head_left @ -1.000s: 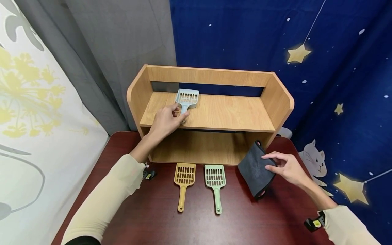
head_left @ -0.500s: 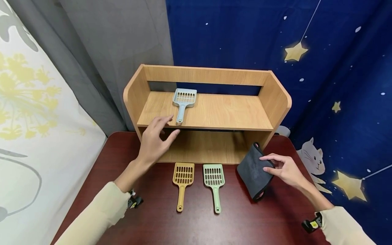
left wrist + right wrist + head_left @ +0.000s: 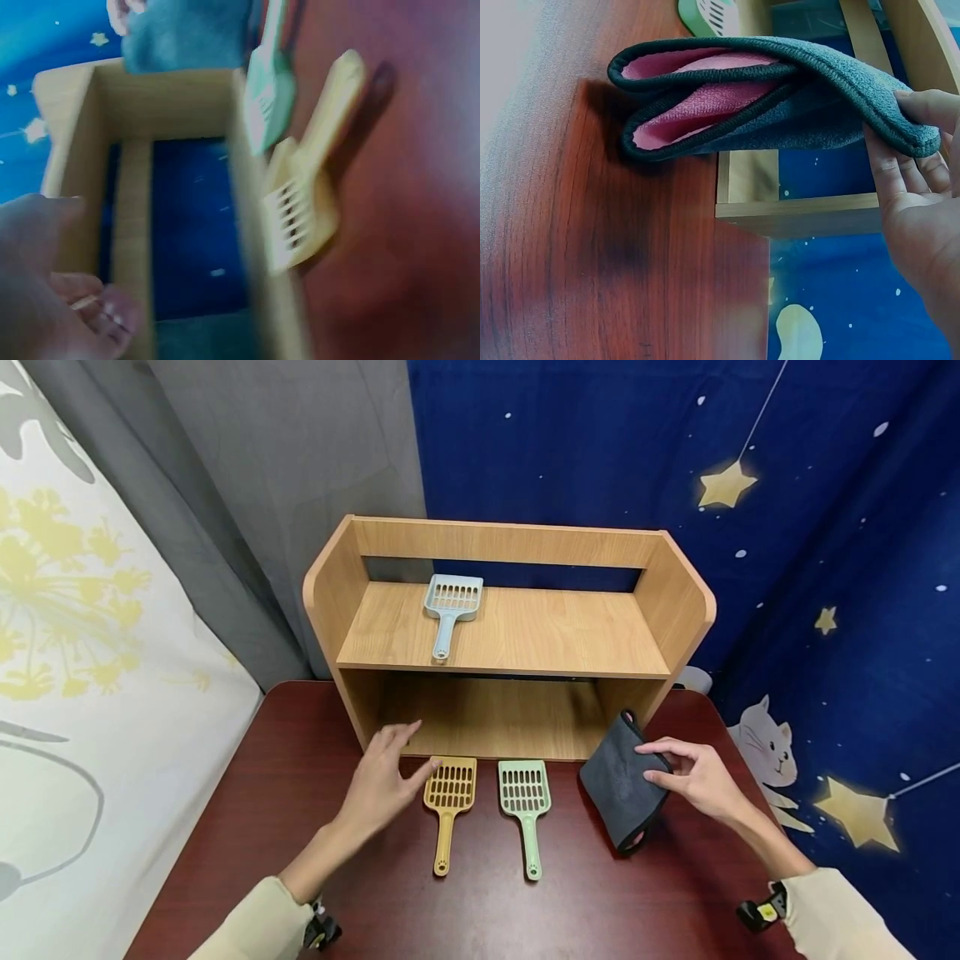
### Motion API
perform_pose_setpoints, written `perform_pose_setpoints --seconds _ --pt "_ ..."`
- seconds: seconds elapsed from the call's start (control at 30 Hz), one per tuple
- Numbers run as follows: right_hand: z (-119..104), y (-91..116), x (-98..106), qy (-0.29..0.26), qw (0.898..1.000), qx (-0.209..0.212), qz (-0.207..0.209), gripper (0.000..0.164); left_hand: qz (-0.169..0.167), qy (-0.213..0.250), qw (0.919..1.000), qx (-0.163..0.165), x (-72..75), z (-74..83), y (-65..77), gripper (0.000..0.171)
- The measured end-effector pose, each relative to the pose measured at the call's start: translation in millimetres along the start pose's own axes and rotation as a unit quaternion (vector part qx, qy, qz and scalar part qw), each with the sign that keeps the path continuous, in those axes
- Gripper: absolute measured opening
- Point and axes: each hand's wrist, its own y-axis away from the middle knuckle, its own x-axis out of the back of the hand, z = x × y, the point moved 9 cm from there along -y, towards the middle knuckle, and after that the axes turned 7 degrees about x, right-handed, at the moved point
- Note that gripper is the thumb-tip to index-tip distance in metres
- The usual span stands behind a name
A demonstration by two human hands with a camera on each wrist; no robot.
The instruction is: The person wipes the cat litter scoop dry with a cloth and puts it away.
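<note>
Cloth [image 3: 622,789] soft and light, pinched at its edge

It is at the right, before the near right corner of the shelf [image 3: 555,635], tilted and folded over so that pink shows between the dark edges. The right hand [image 3: 701,781] pinches its right edge, thumb on one side and fingers on the other. Whether its lower corner touches the table [image 3: 600,910] I cannot tell. It should weigh little, bend freely and give good friction; nothing about it looks fragile. The folds may fan apart if only the outer layer is caught, so a pinch through all layers by the edge seems best.

The left hand [image 3: 375,789] is well apart from the right, thumb and fingers spread, holding nothing. It is just left of the yellow scoop [image 3: 448,810] and appears not to touch it. That scoop lies on the table, slotted head far, handle near. It looks like stiff, thin plastic: light, rather slippery, easiest to take by the handle.

Just right of it lies the green scoop [image 3: 527,814], pointing the same way. Farther off, the blue scoop [image 3: 446,631] rests on the upper board, left of centre, handle near. A blue curtain [image 3: 570,452] hangs beyond.
</note>
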Motion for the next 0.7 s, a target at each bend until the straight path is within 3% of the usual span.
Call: perform_pose_setpoints --seconds 0.13,0.4,0.7 --pt "1.0 1.2 2.0 0.011 1.000 -0.009 0.003 0.037 -0.053 -0.024 0.9951 0.081 -34.3 -29.4 18.7 0.085" --pt "1.7 4.3 2.0 0.008 1.000 -0.009 0.009 0.037 -0.105 -0.012 0.9807 0.165 -73.7 -53.9 46.5 0.092" --pt "2.6 5.0 -1.1 -0.018 1.000 -0.004 0.015 0.036 -0.116 -0.001 0.9764 0.182 -99.2 -55.2 64.5 0.113"
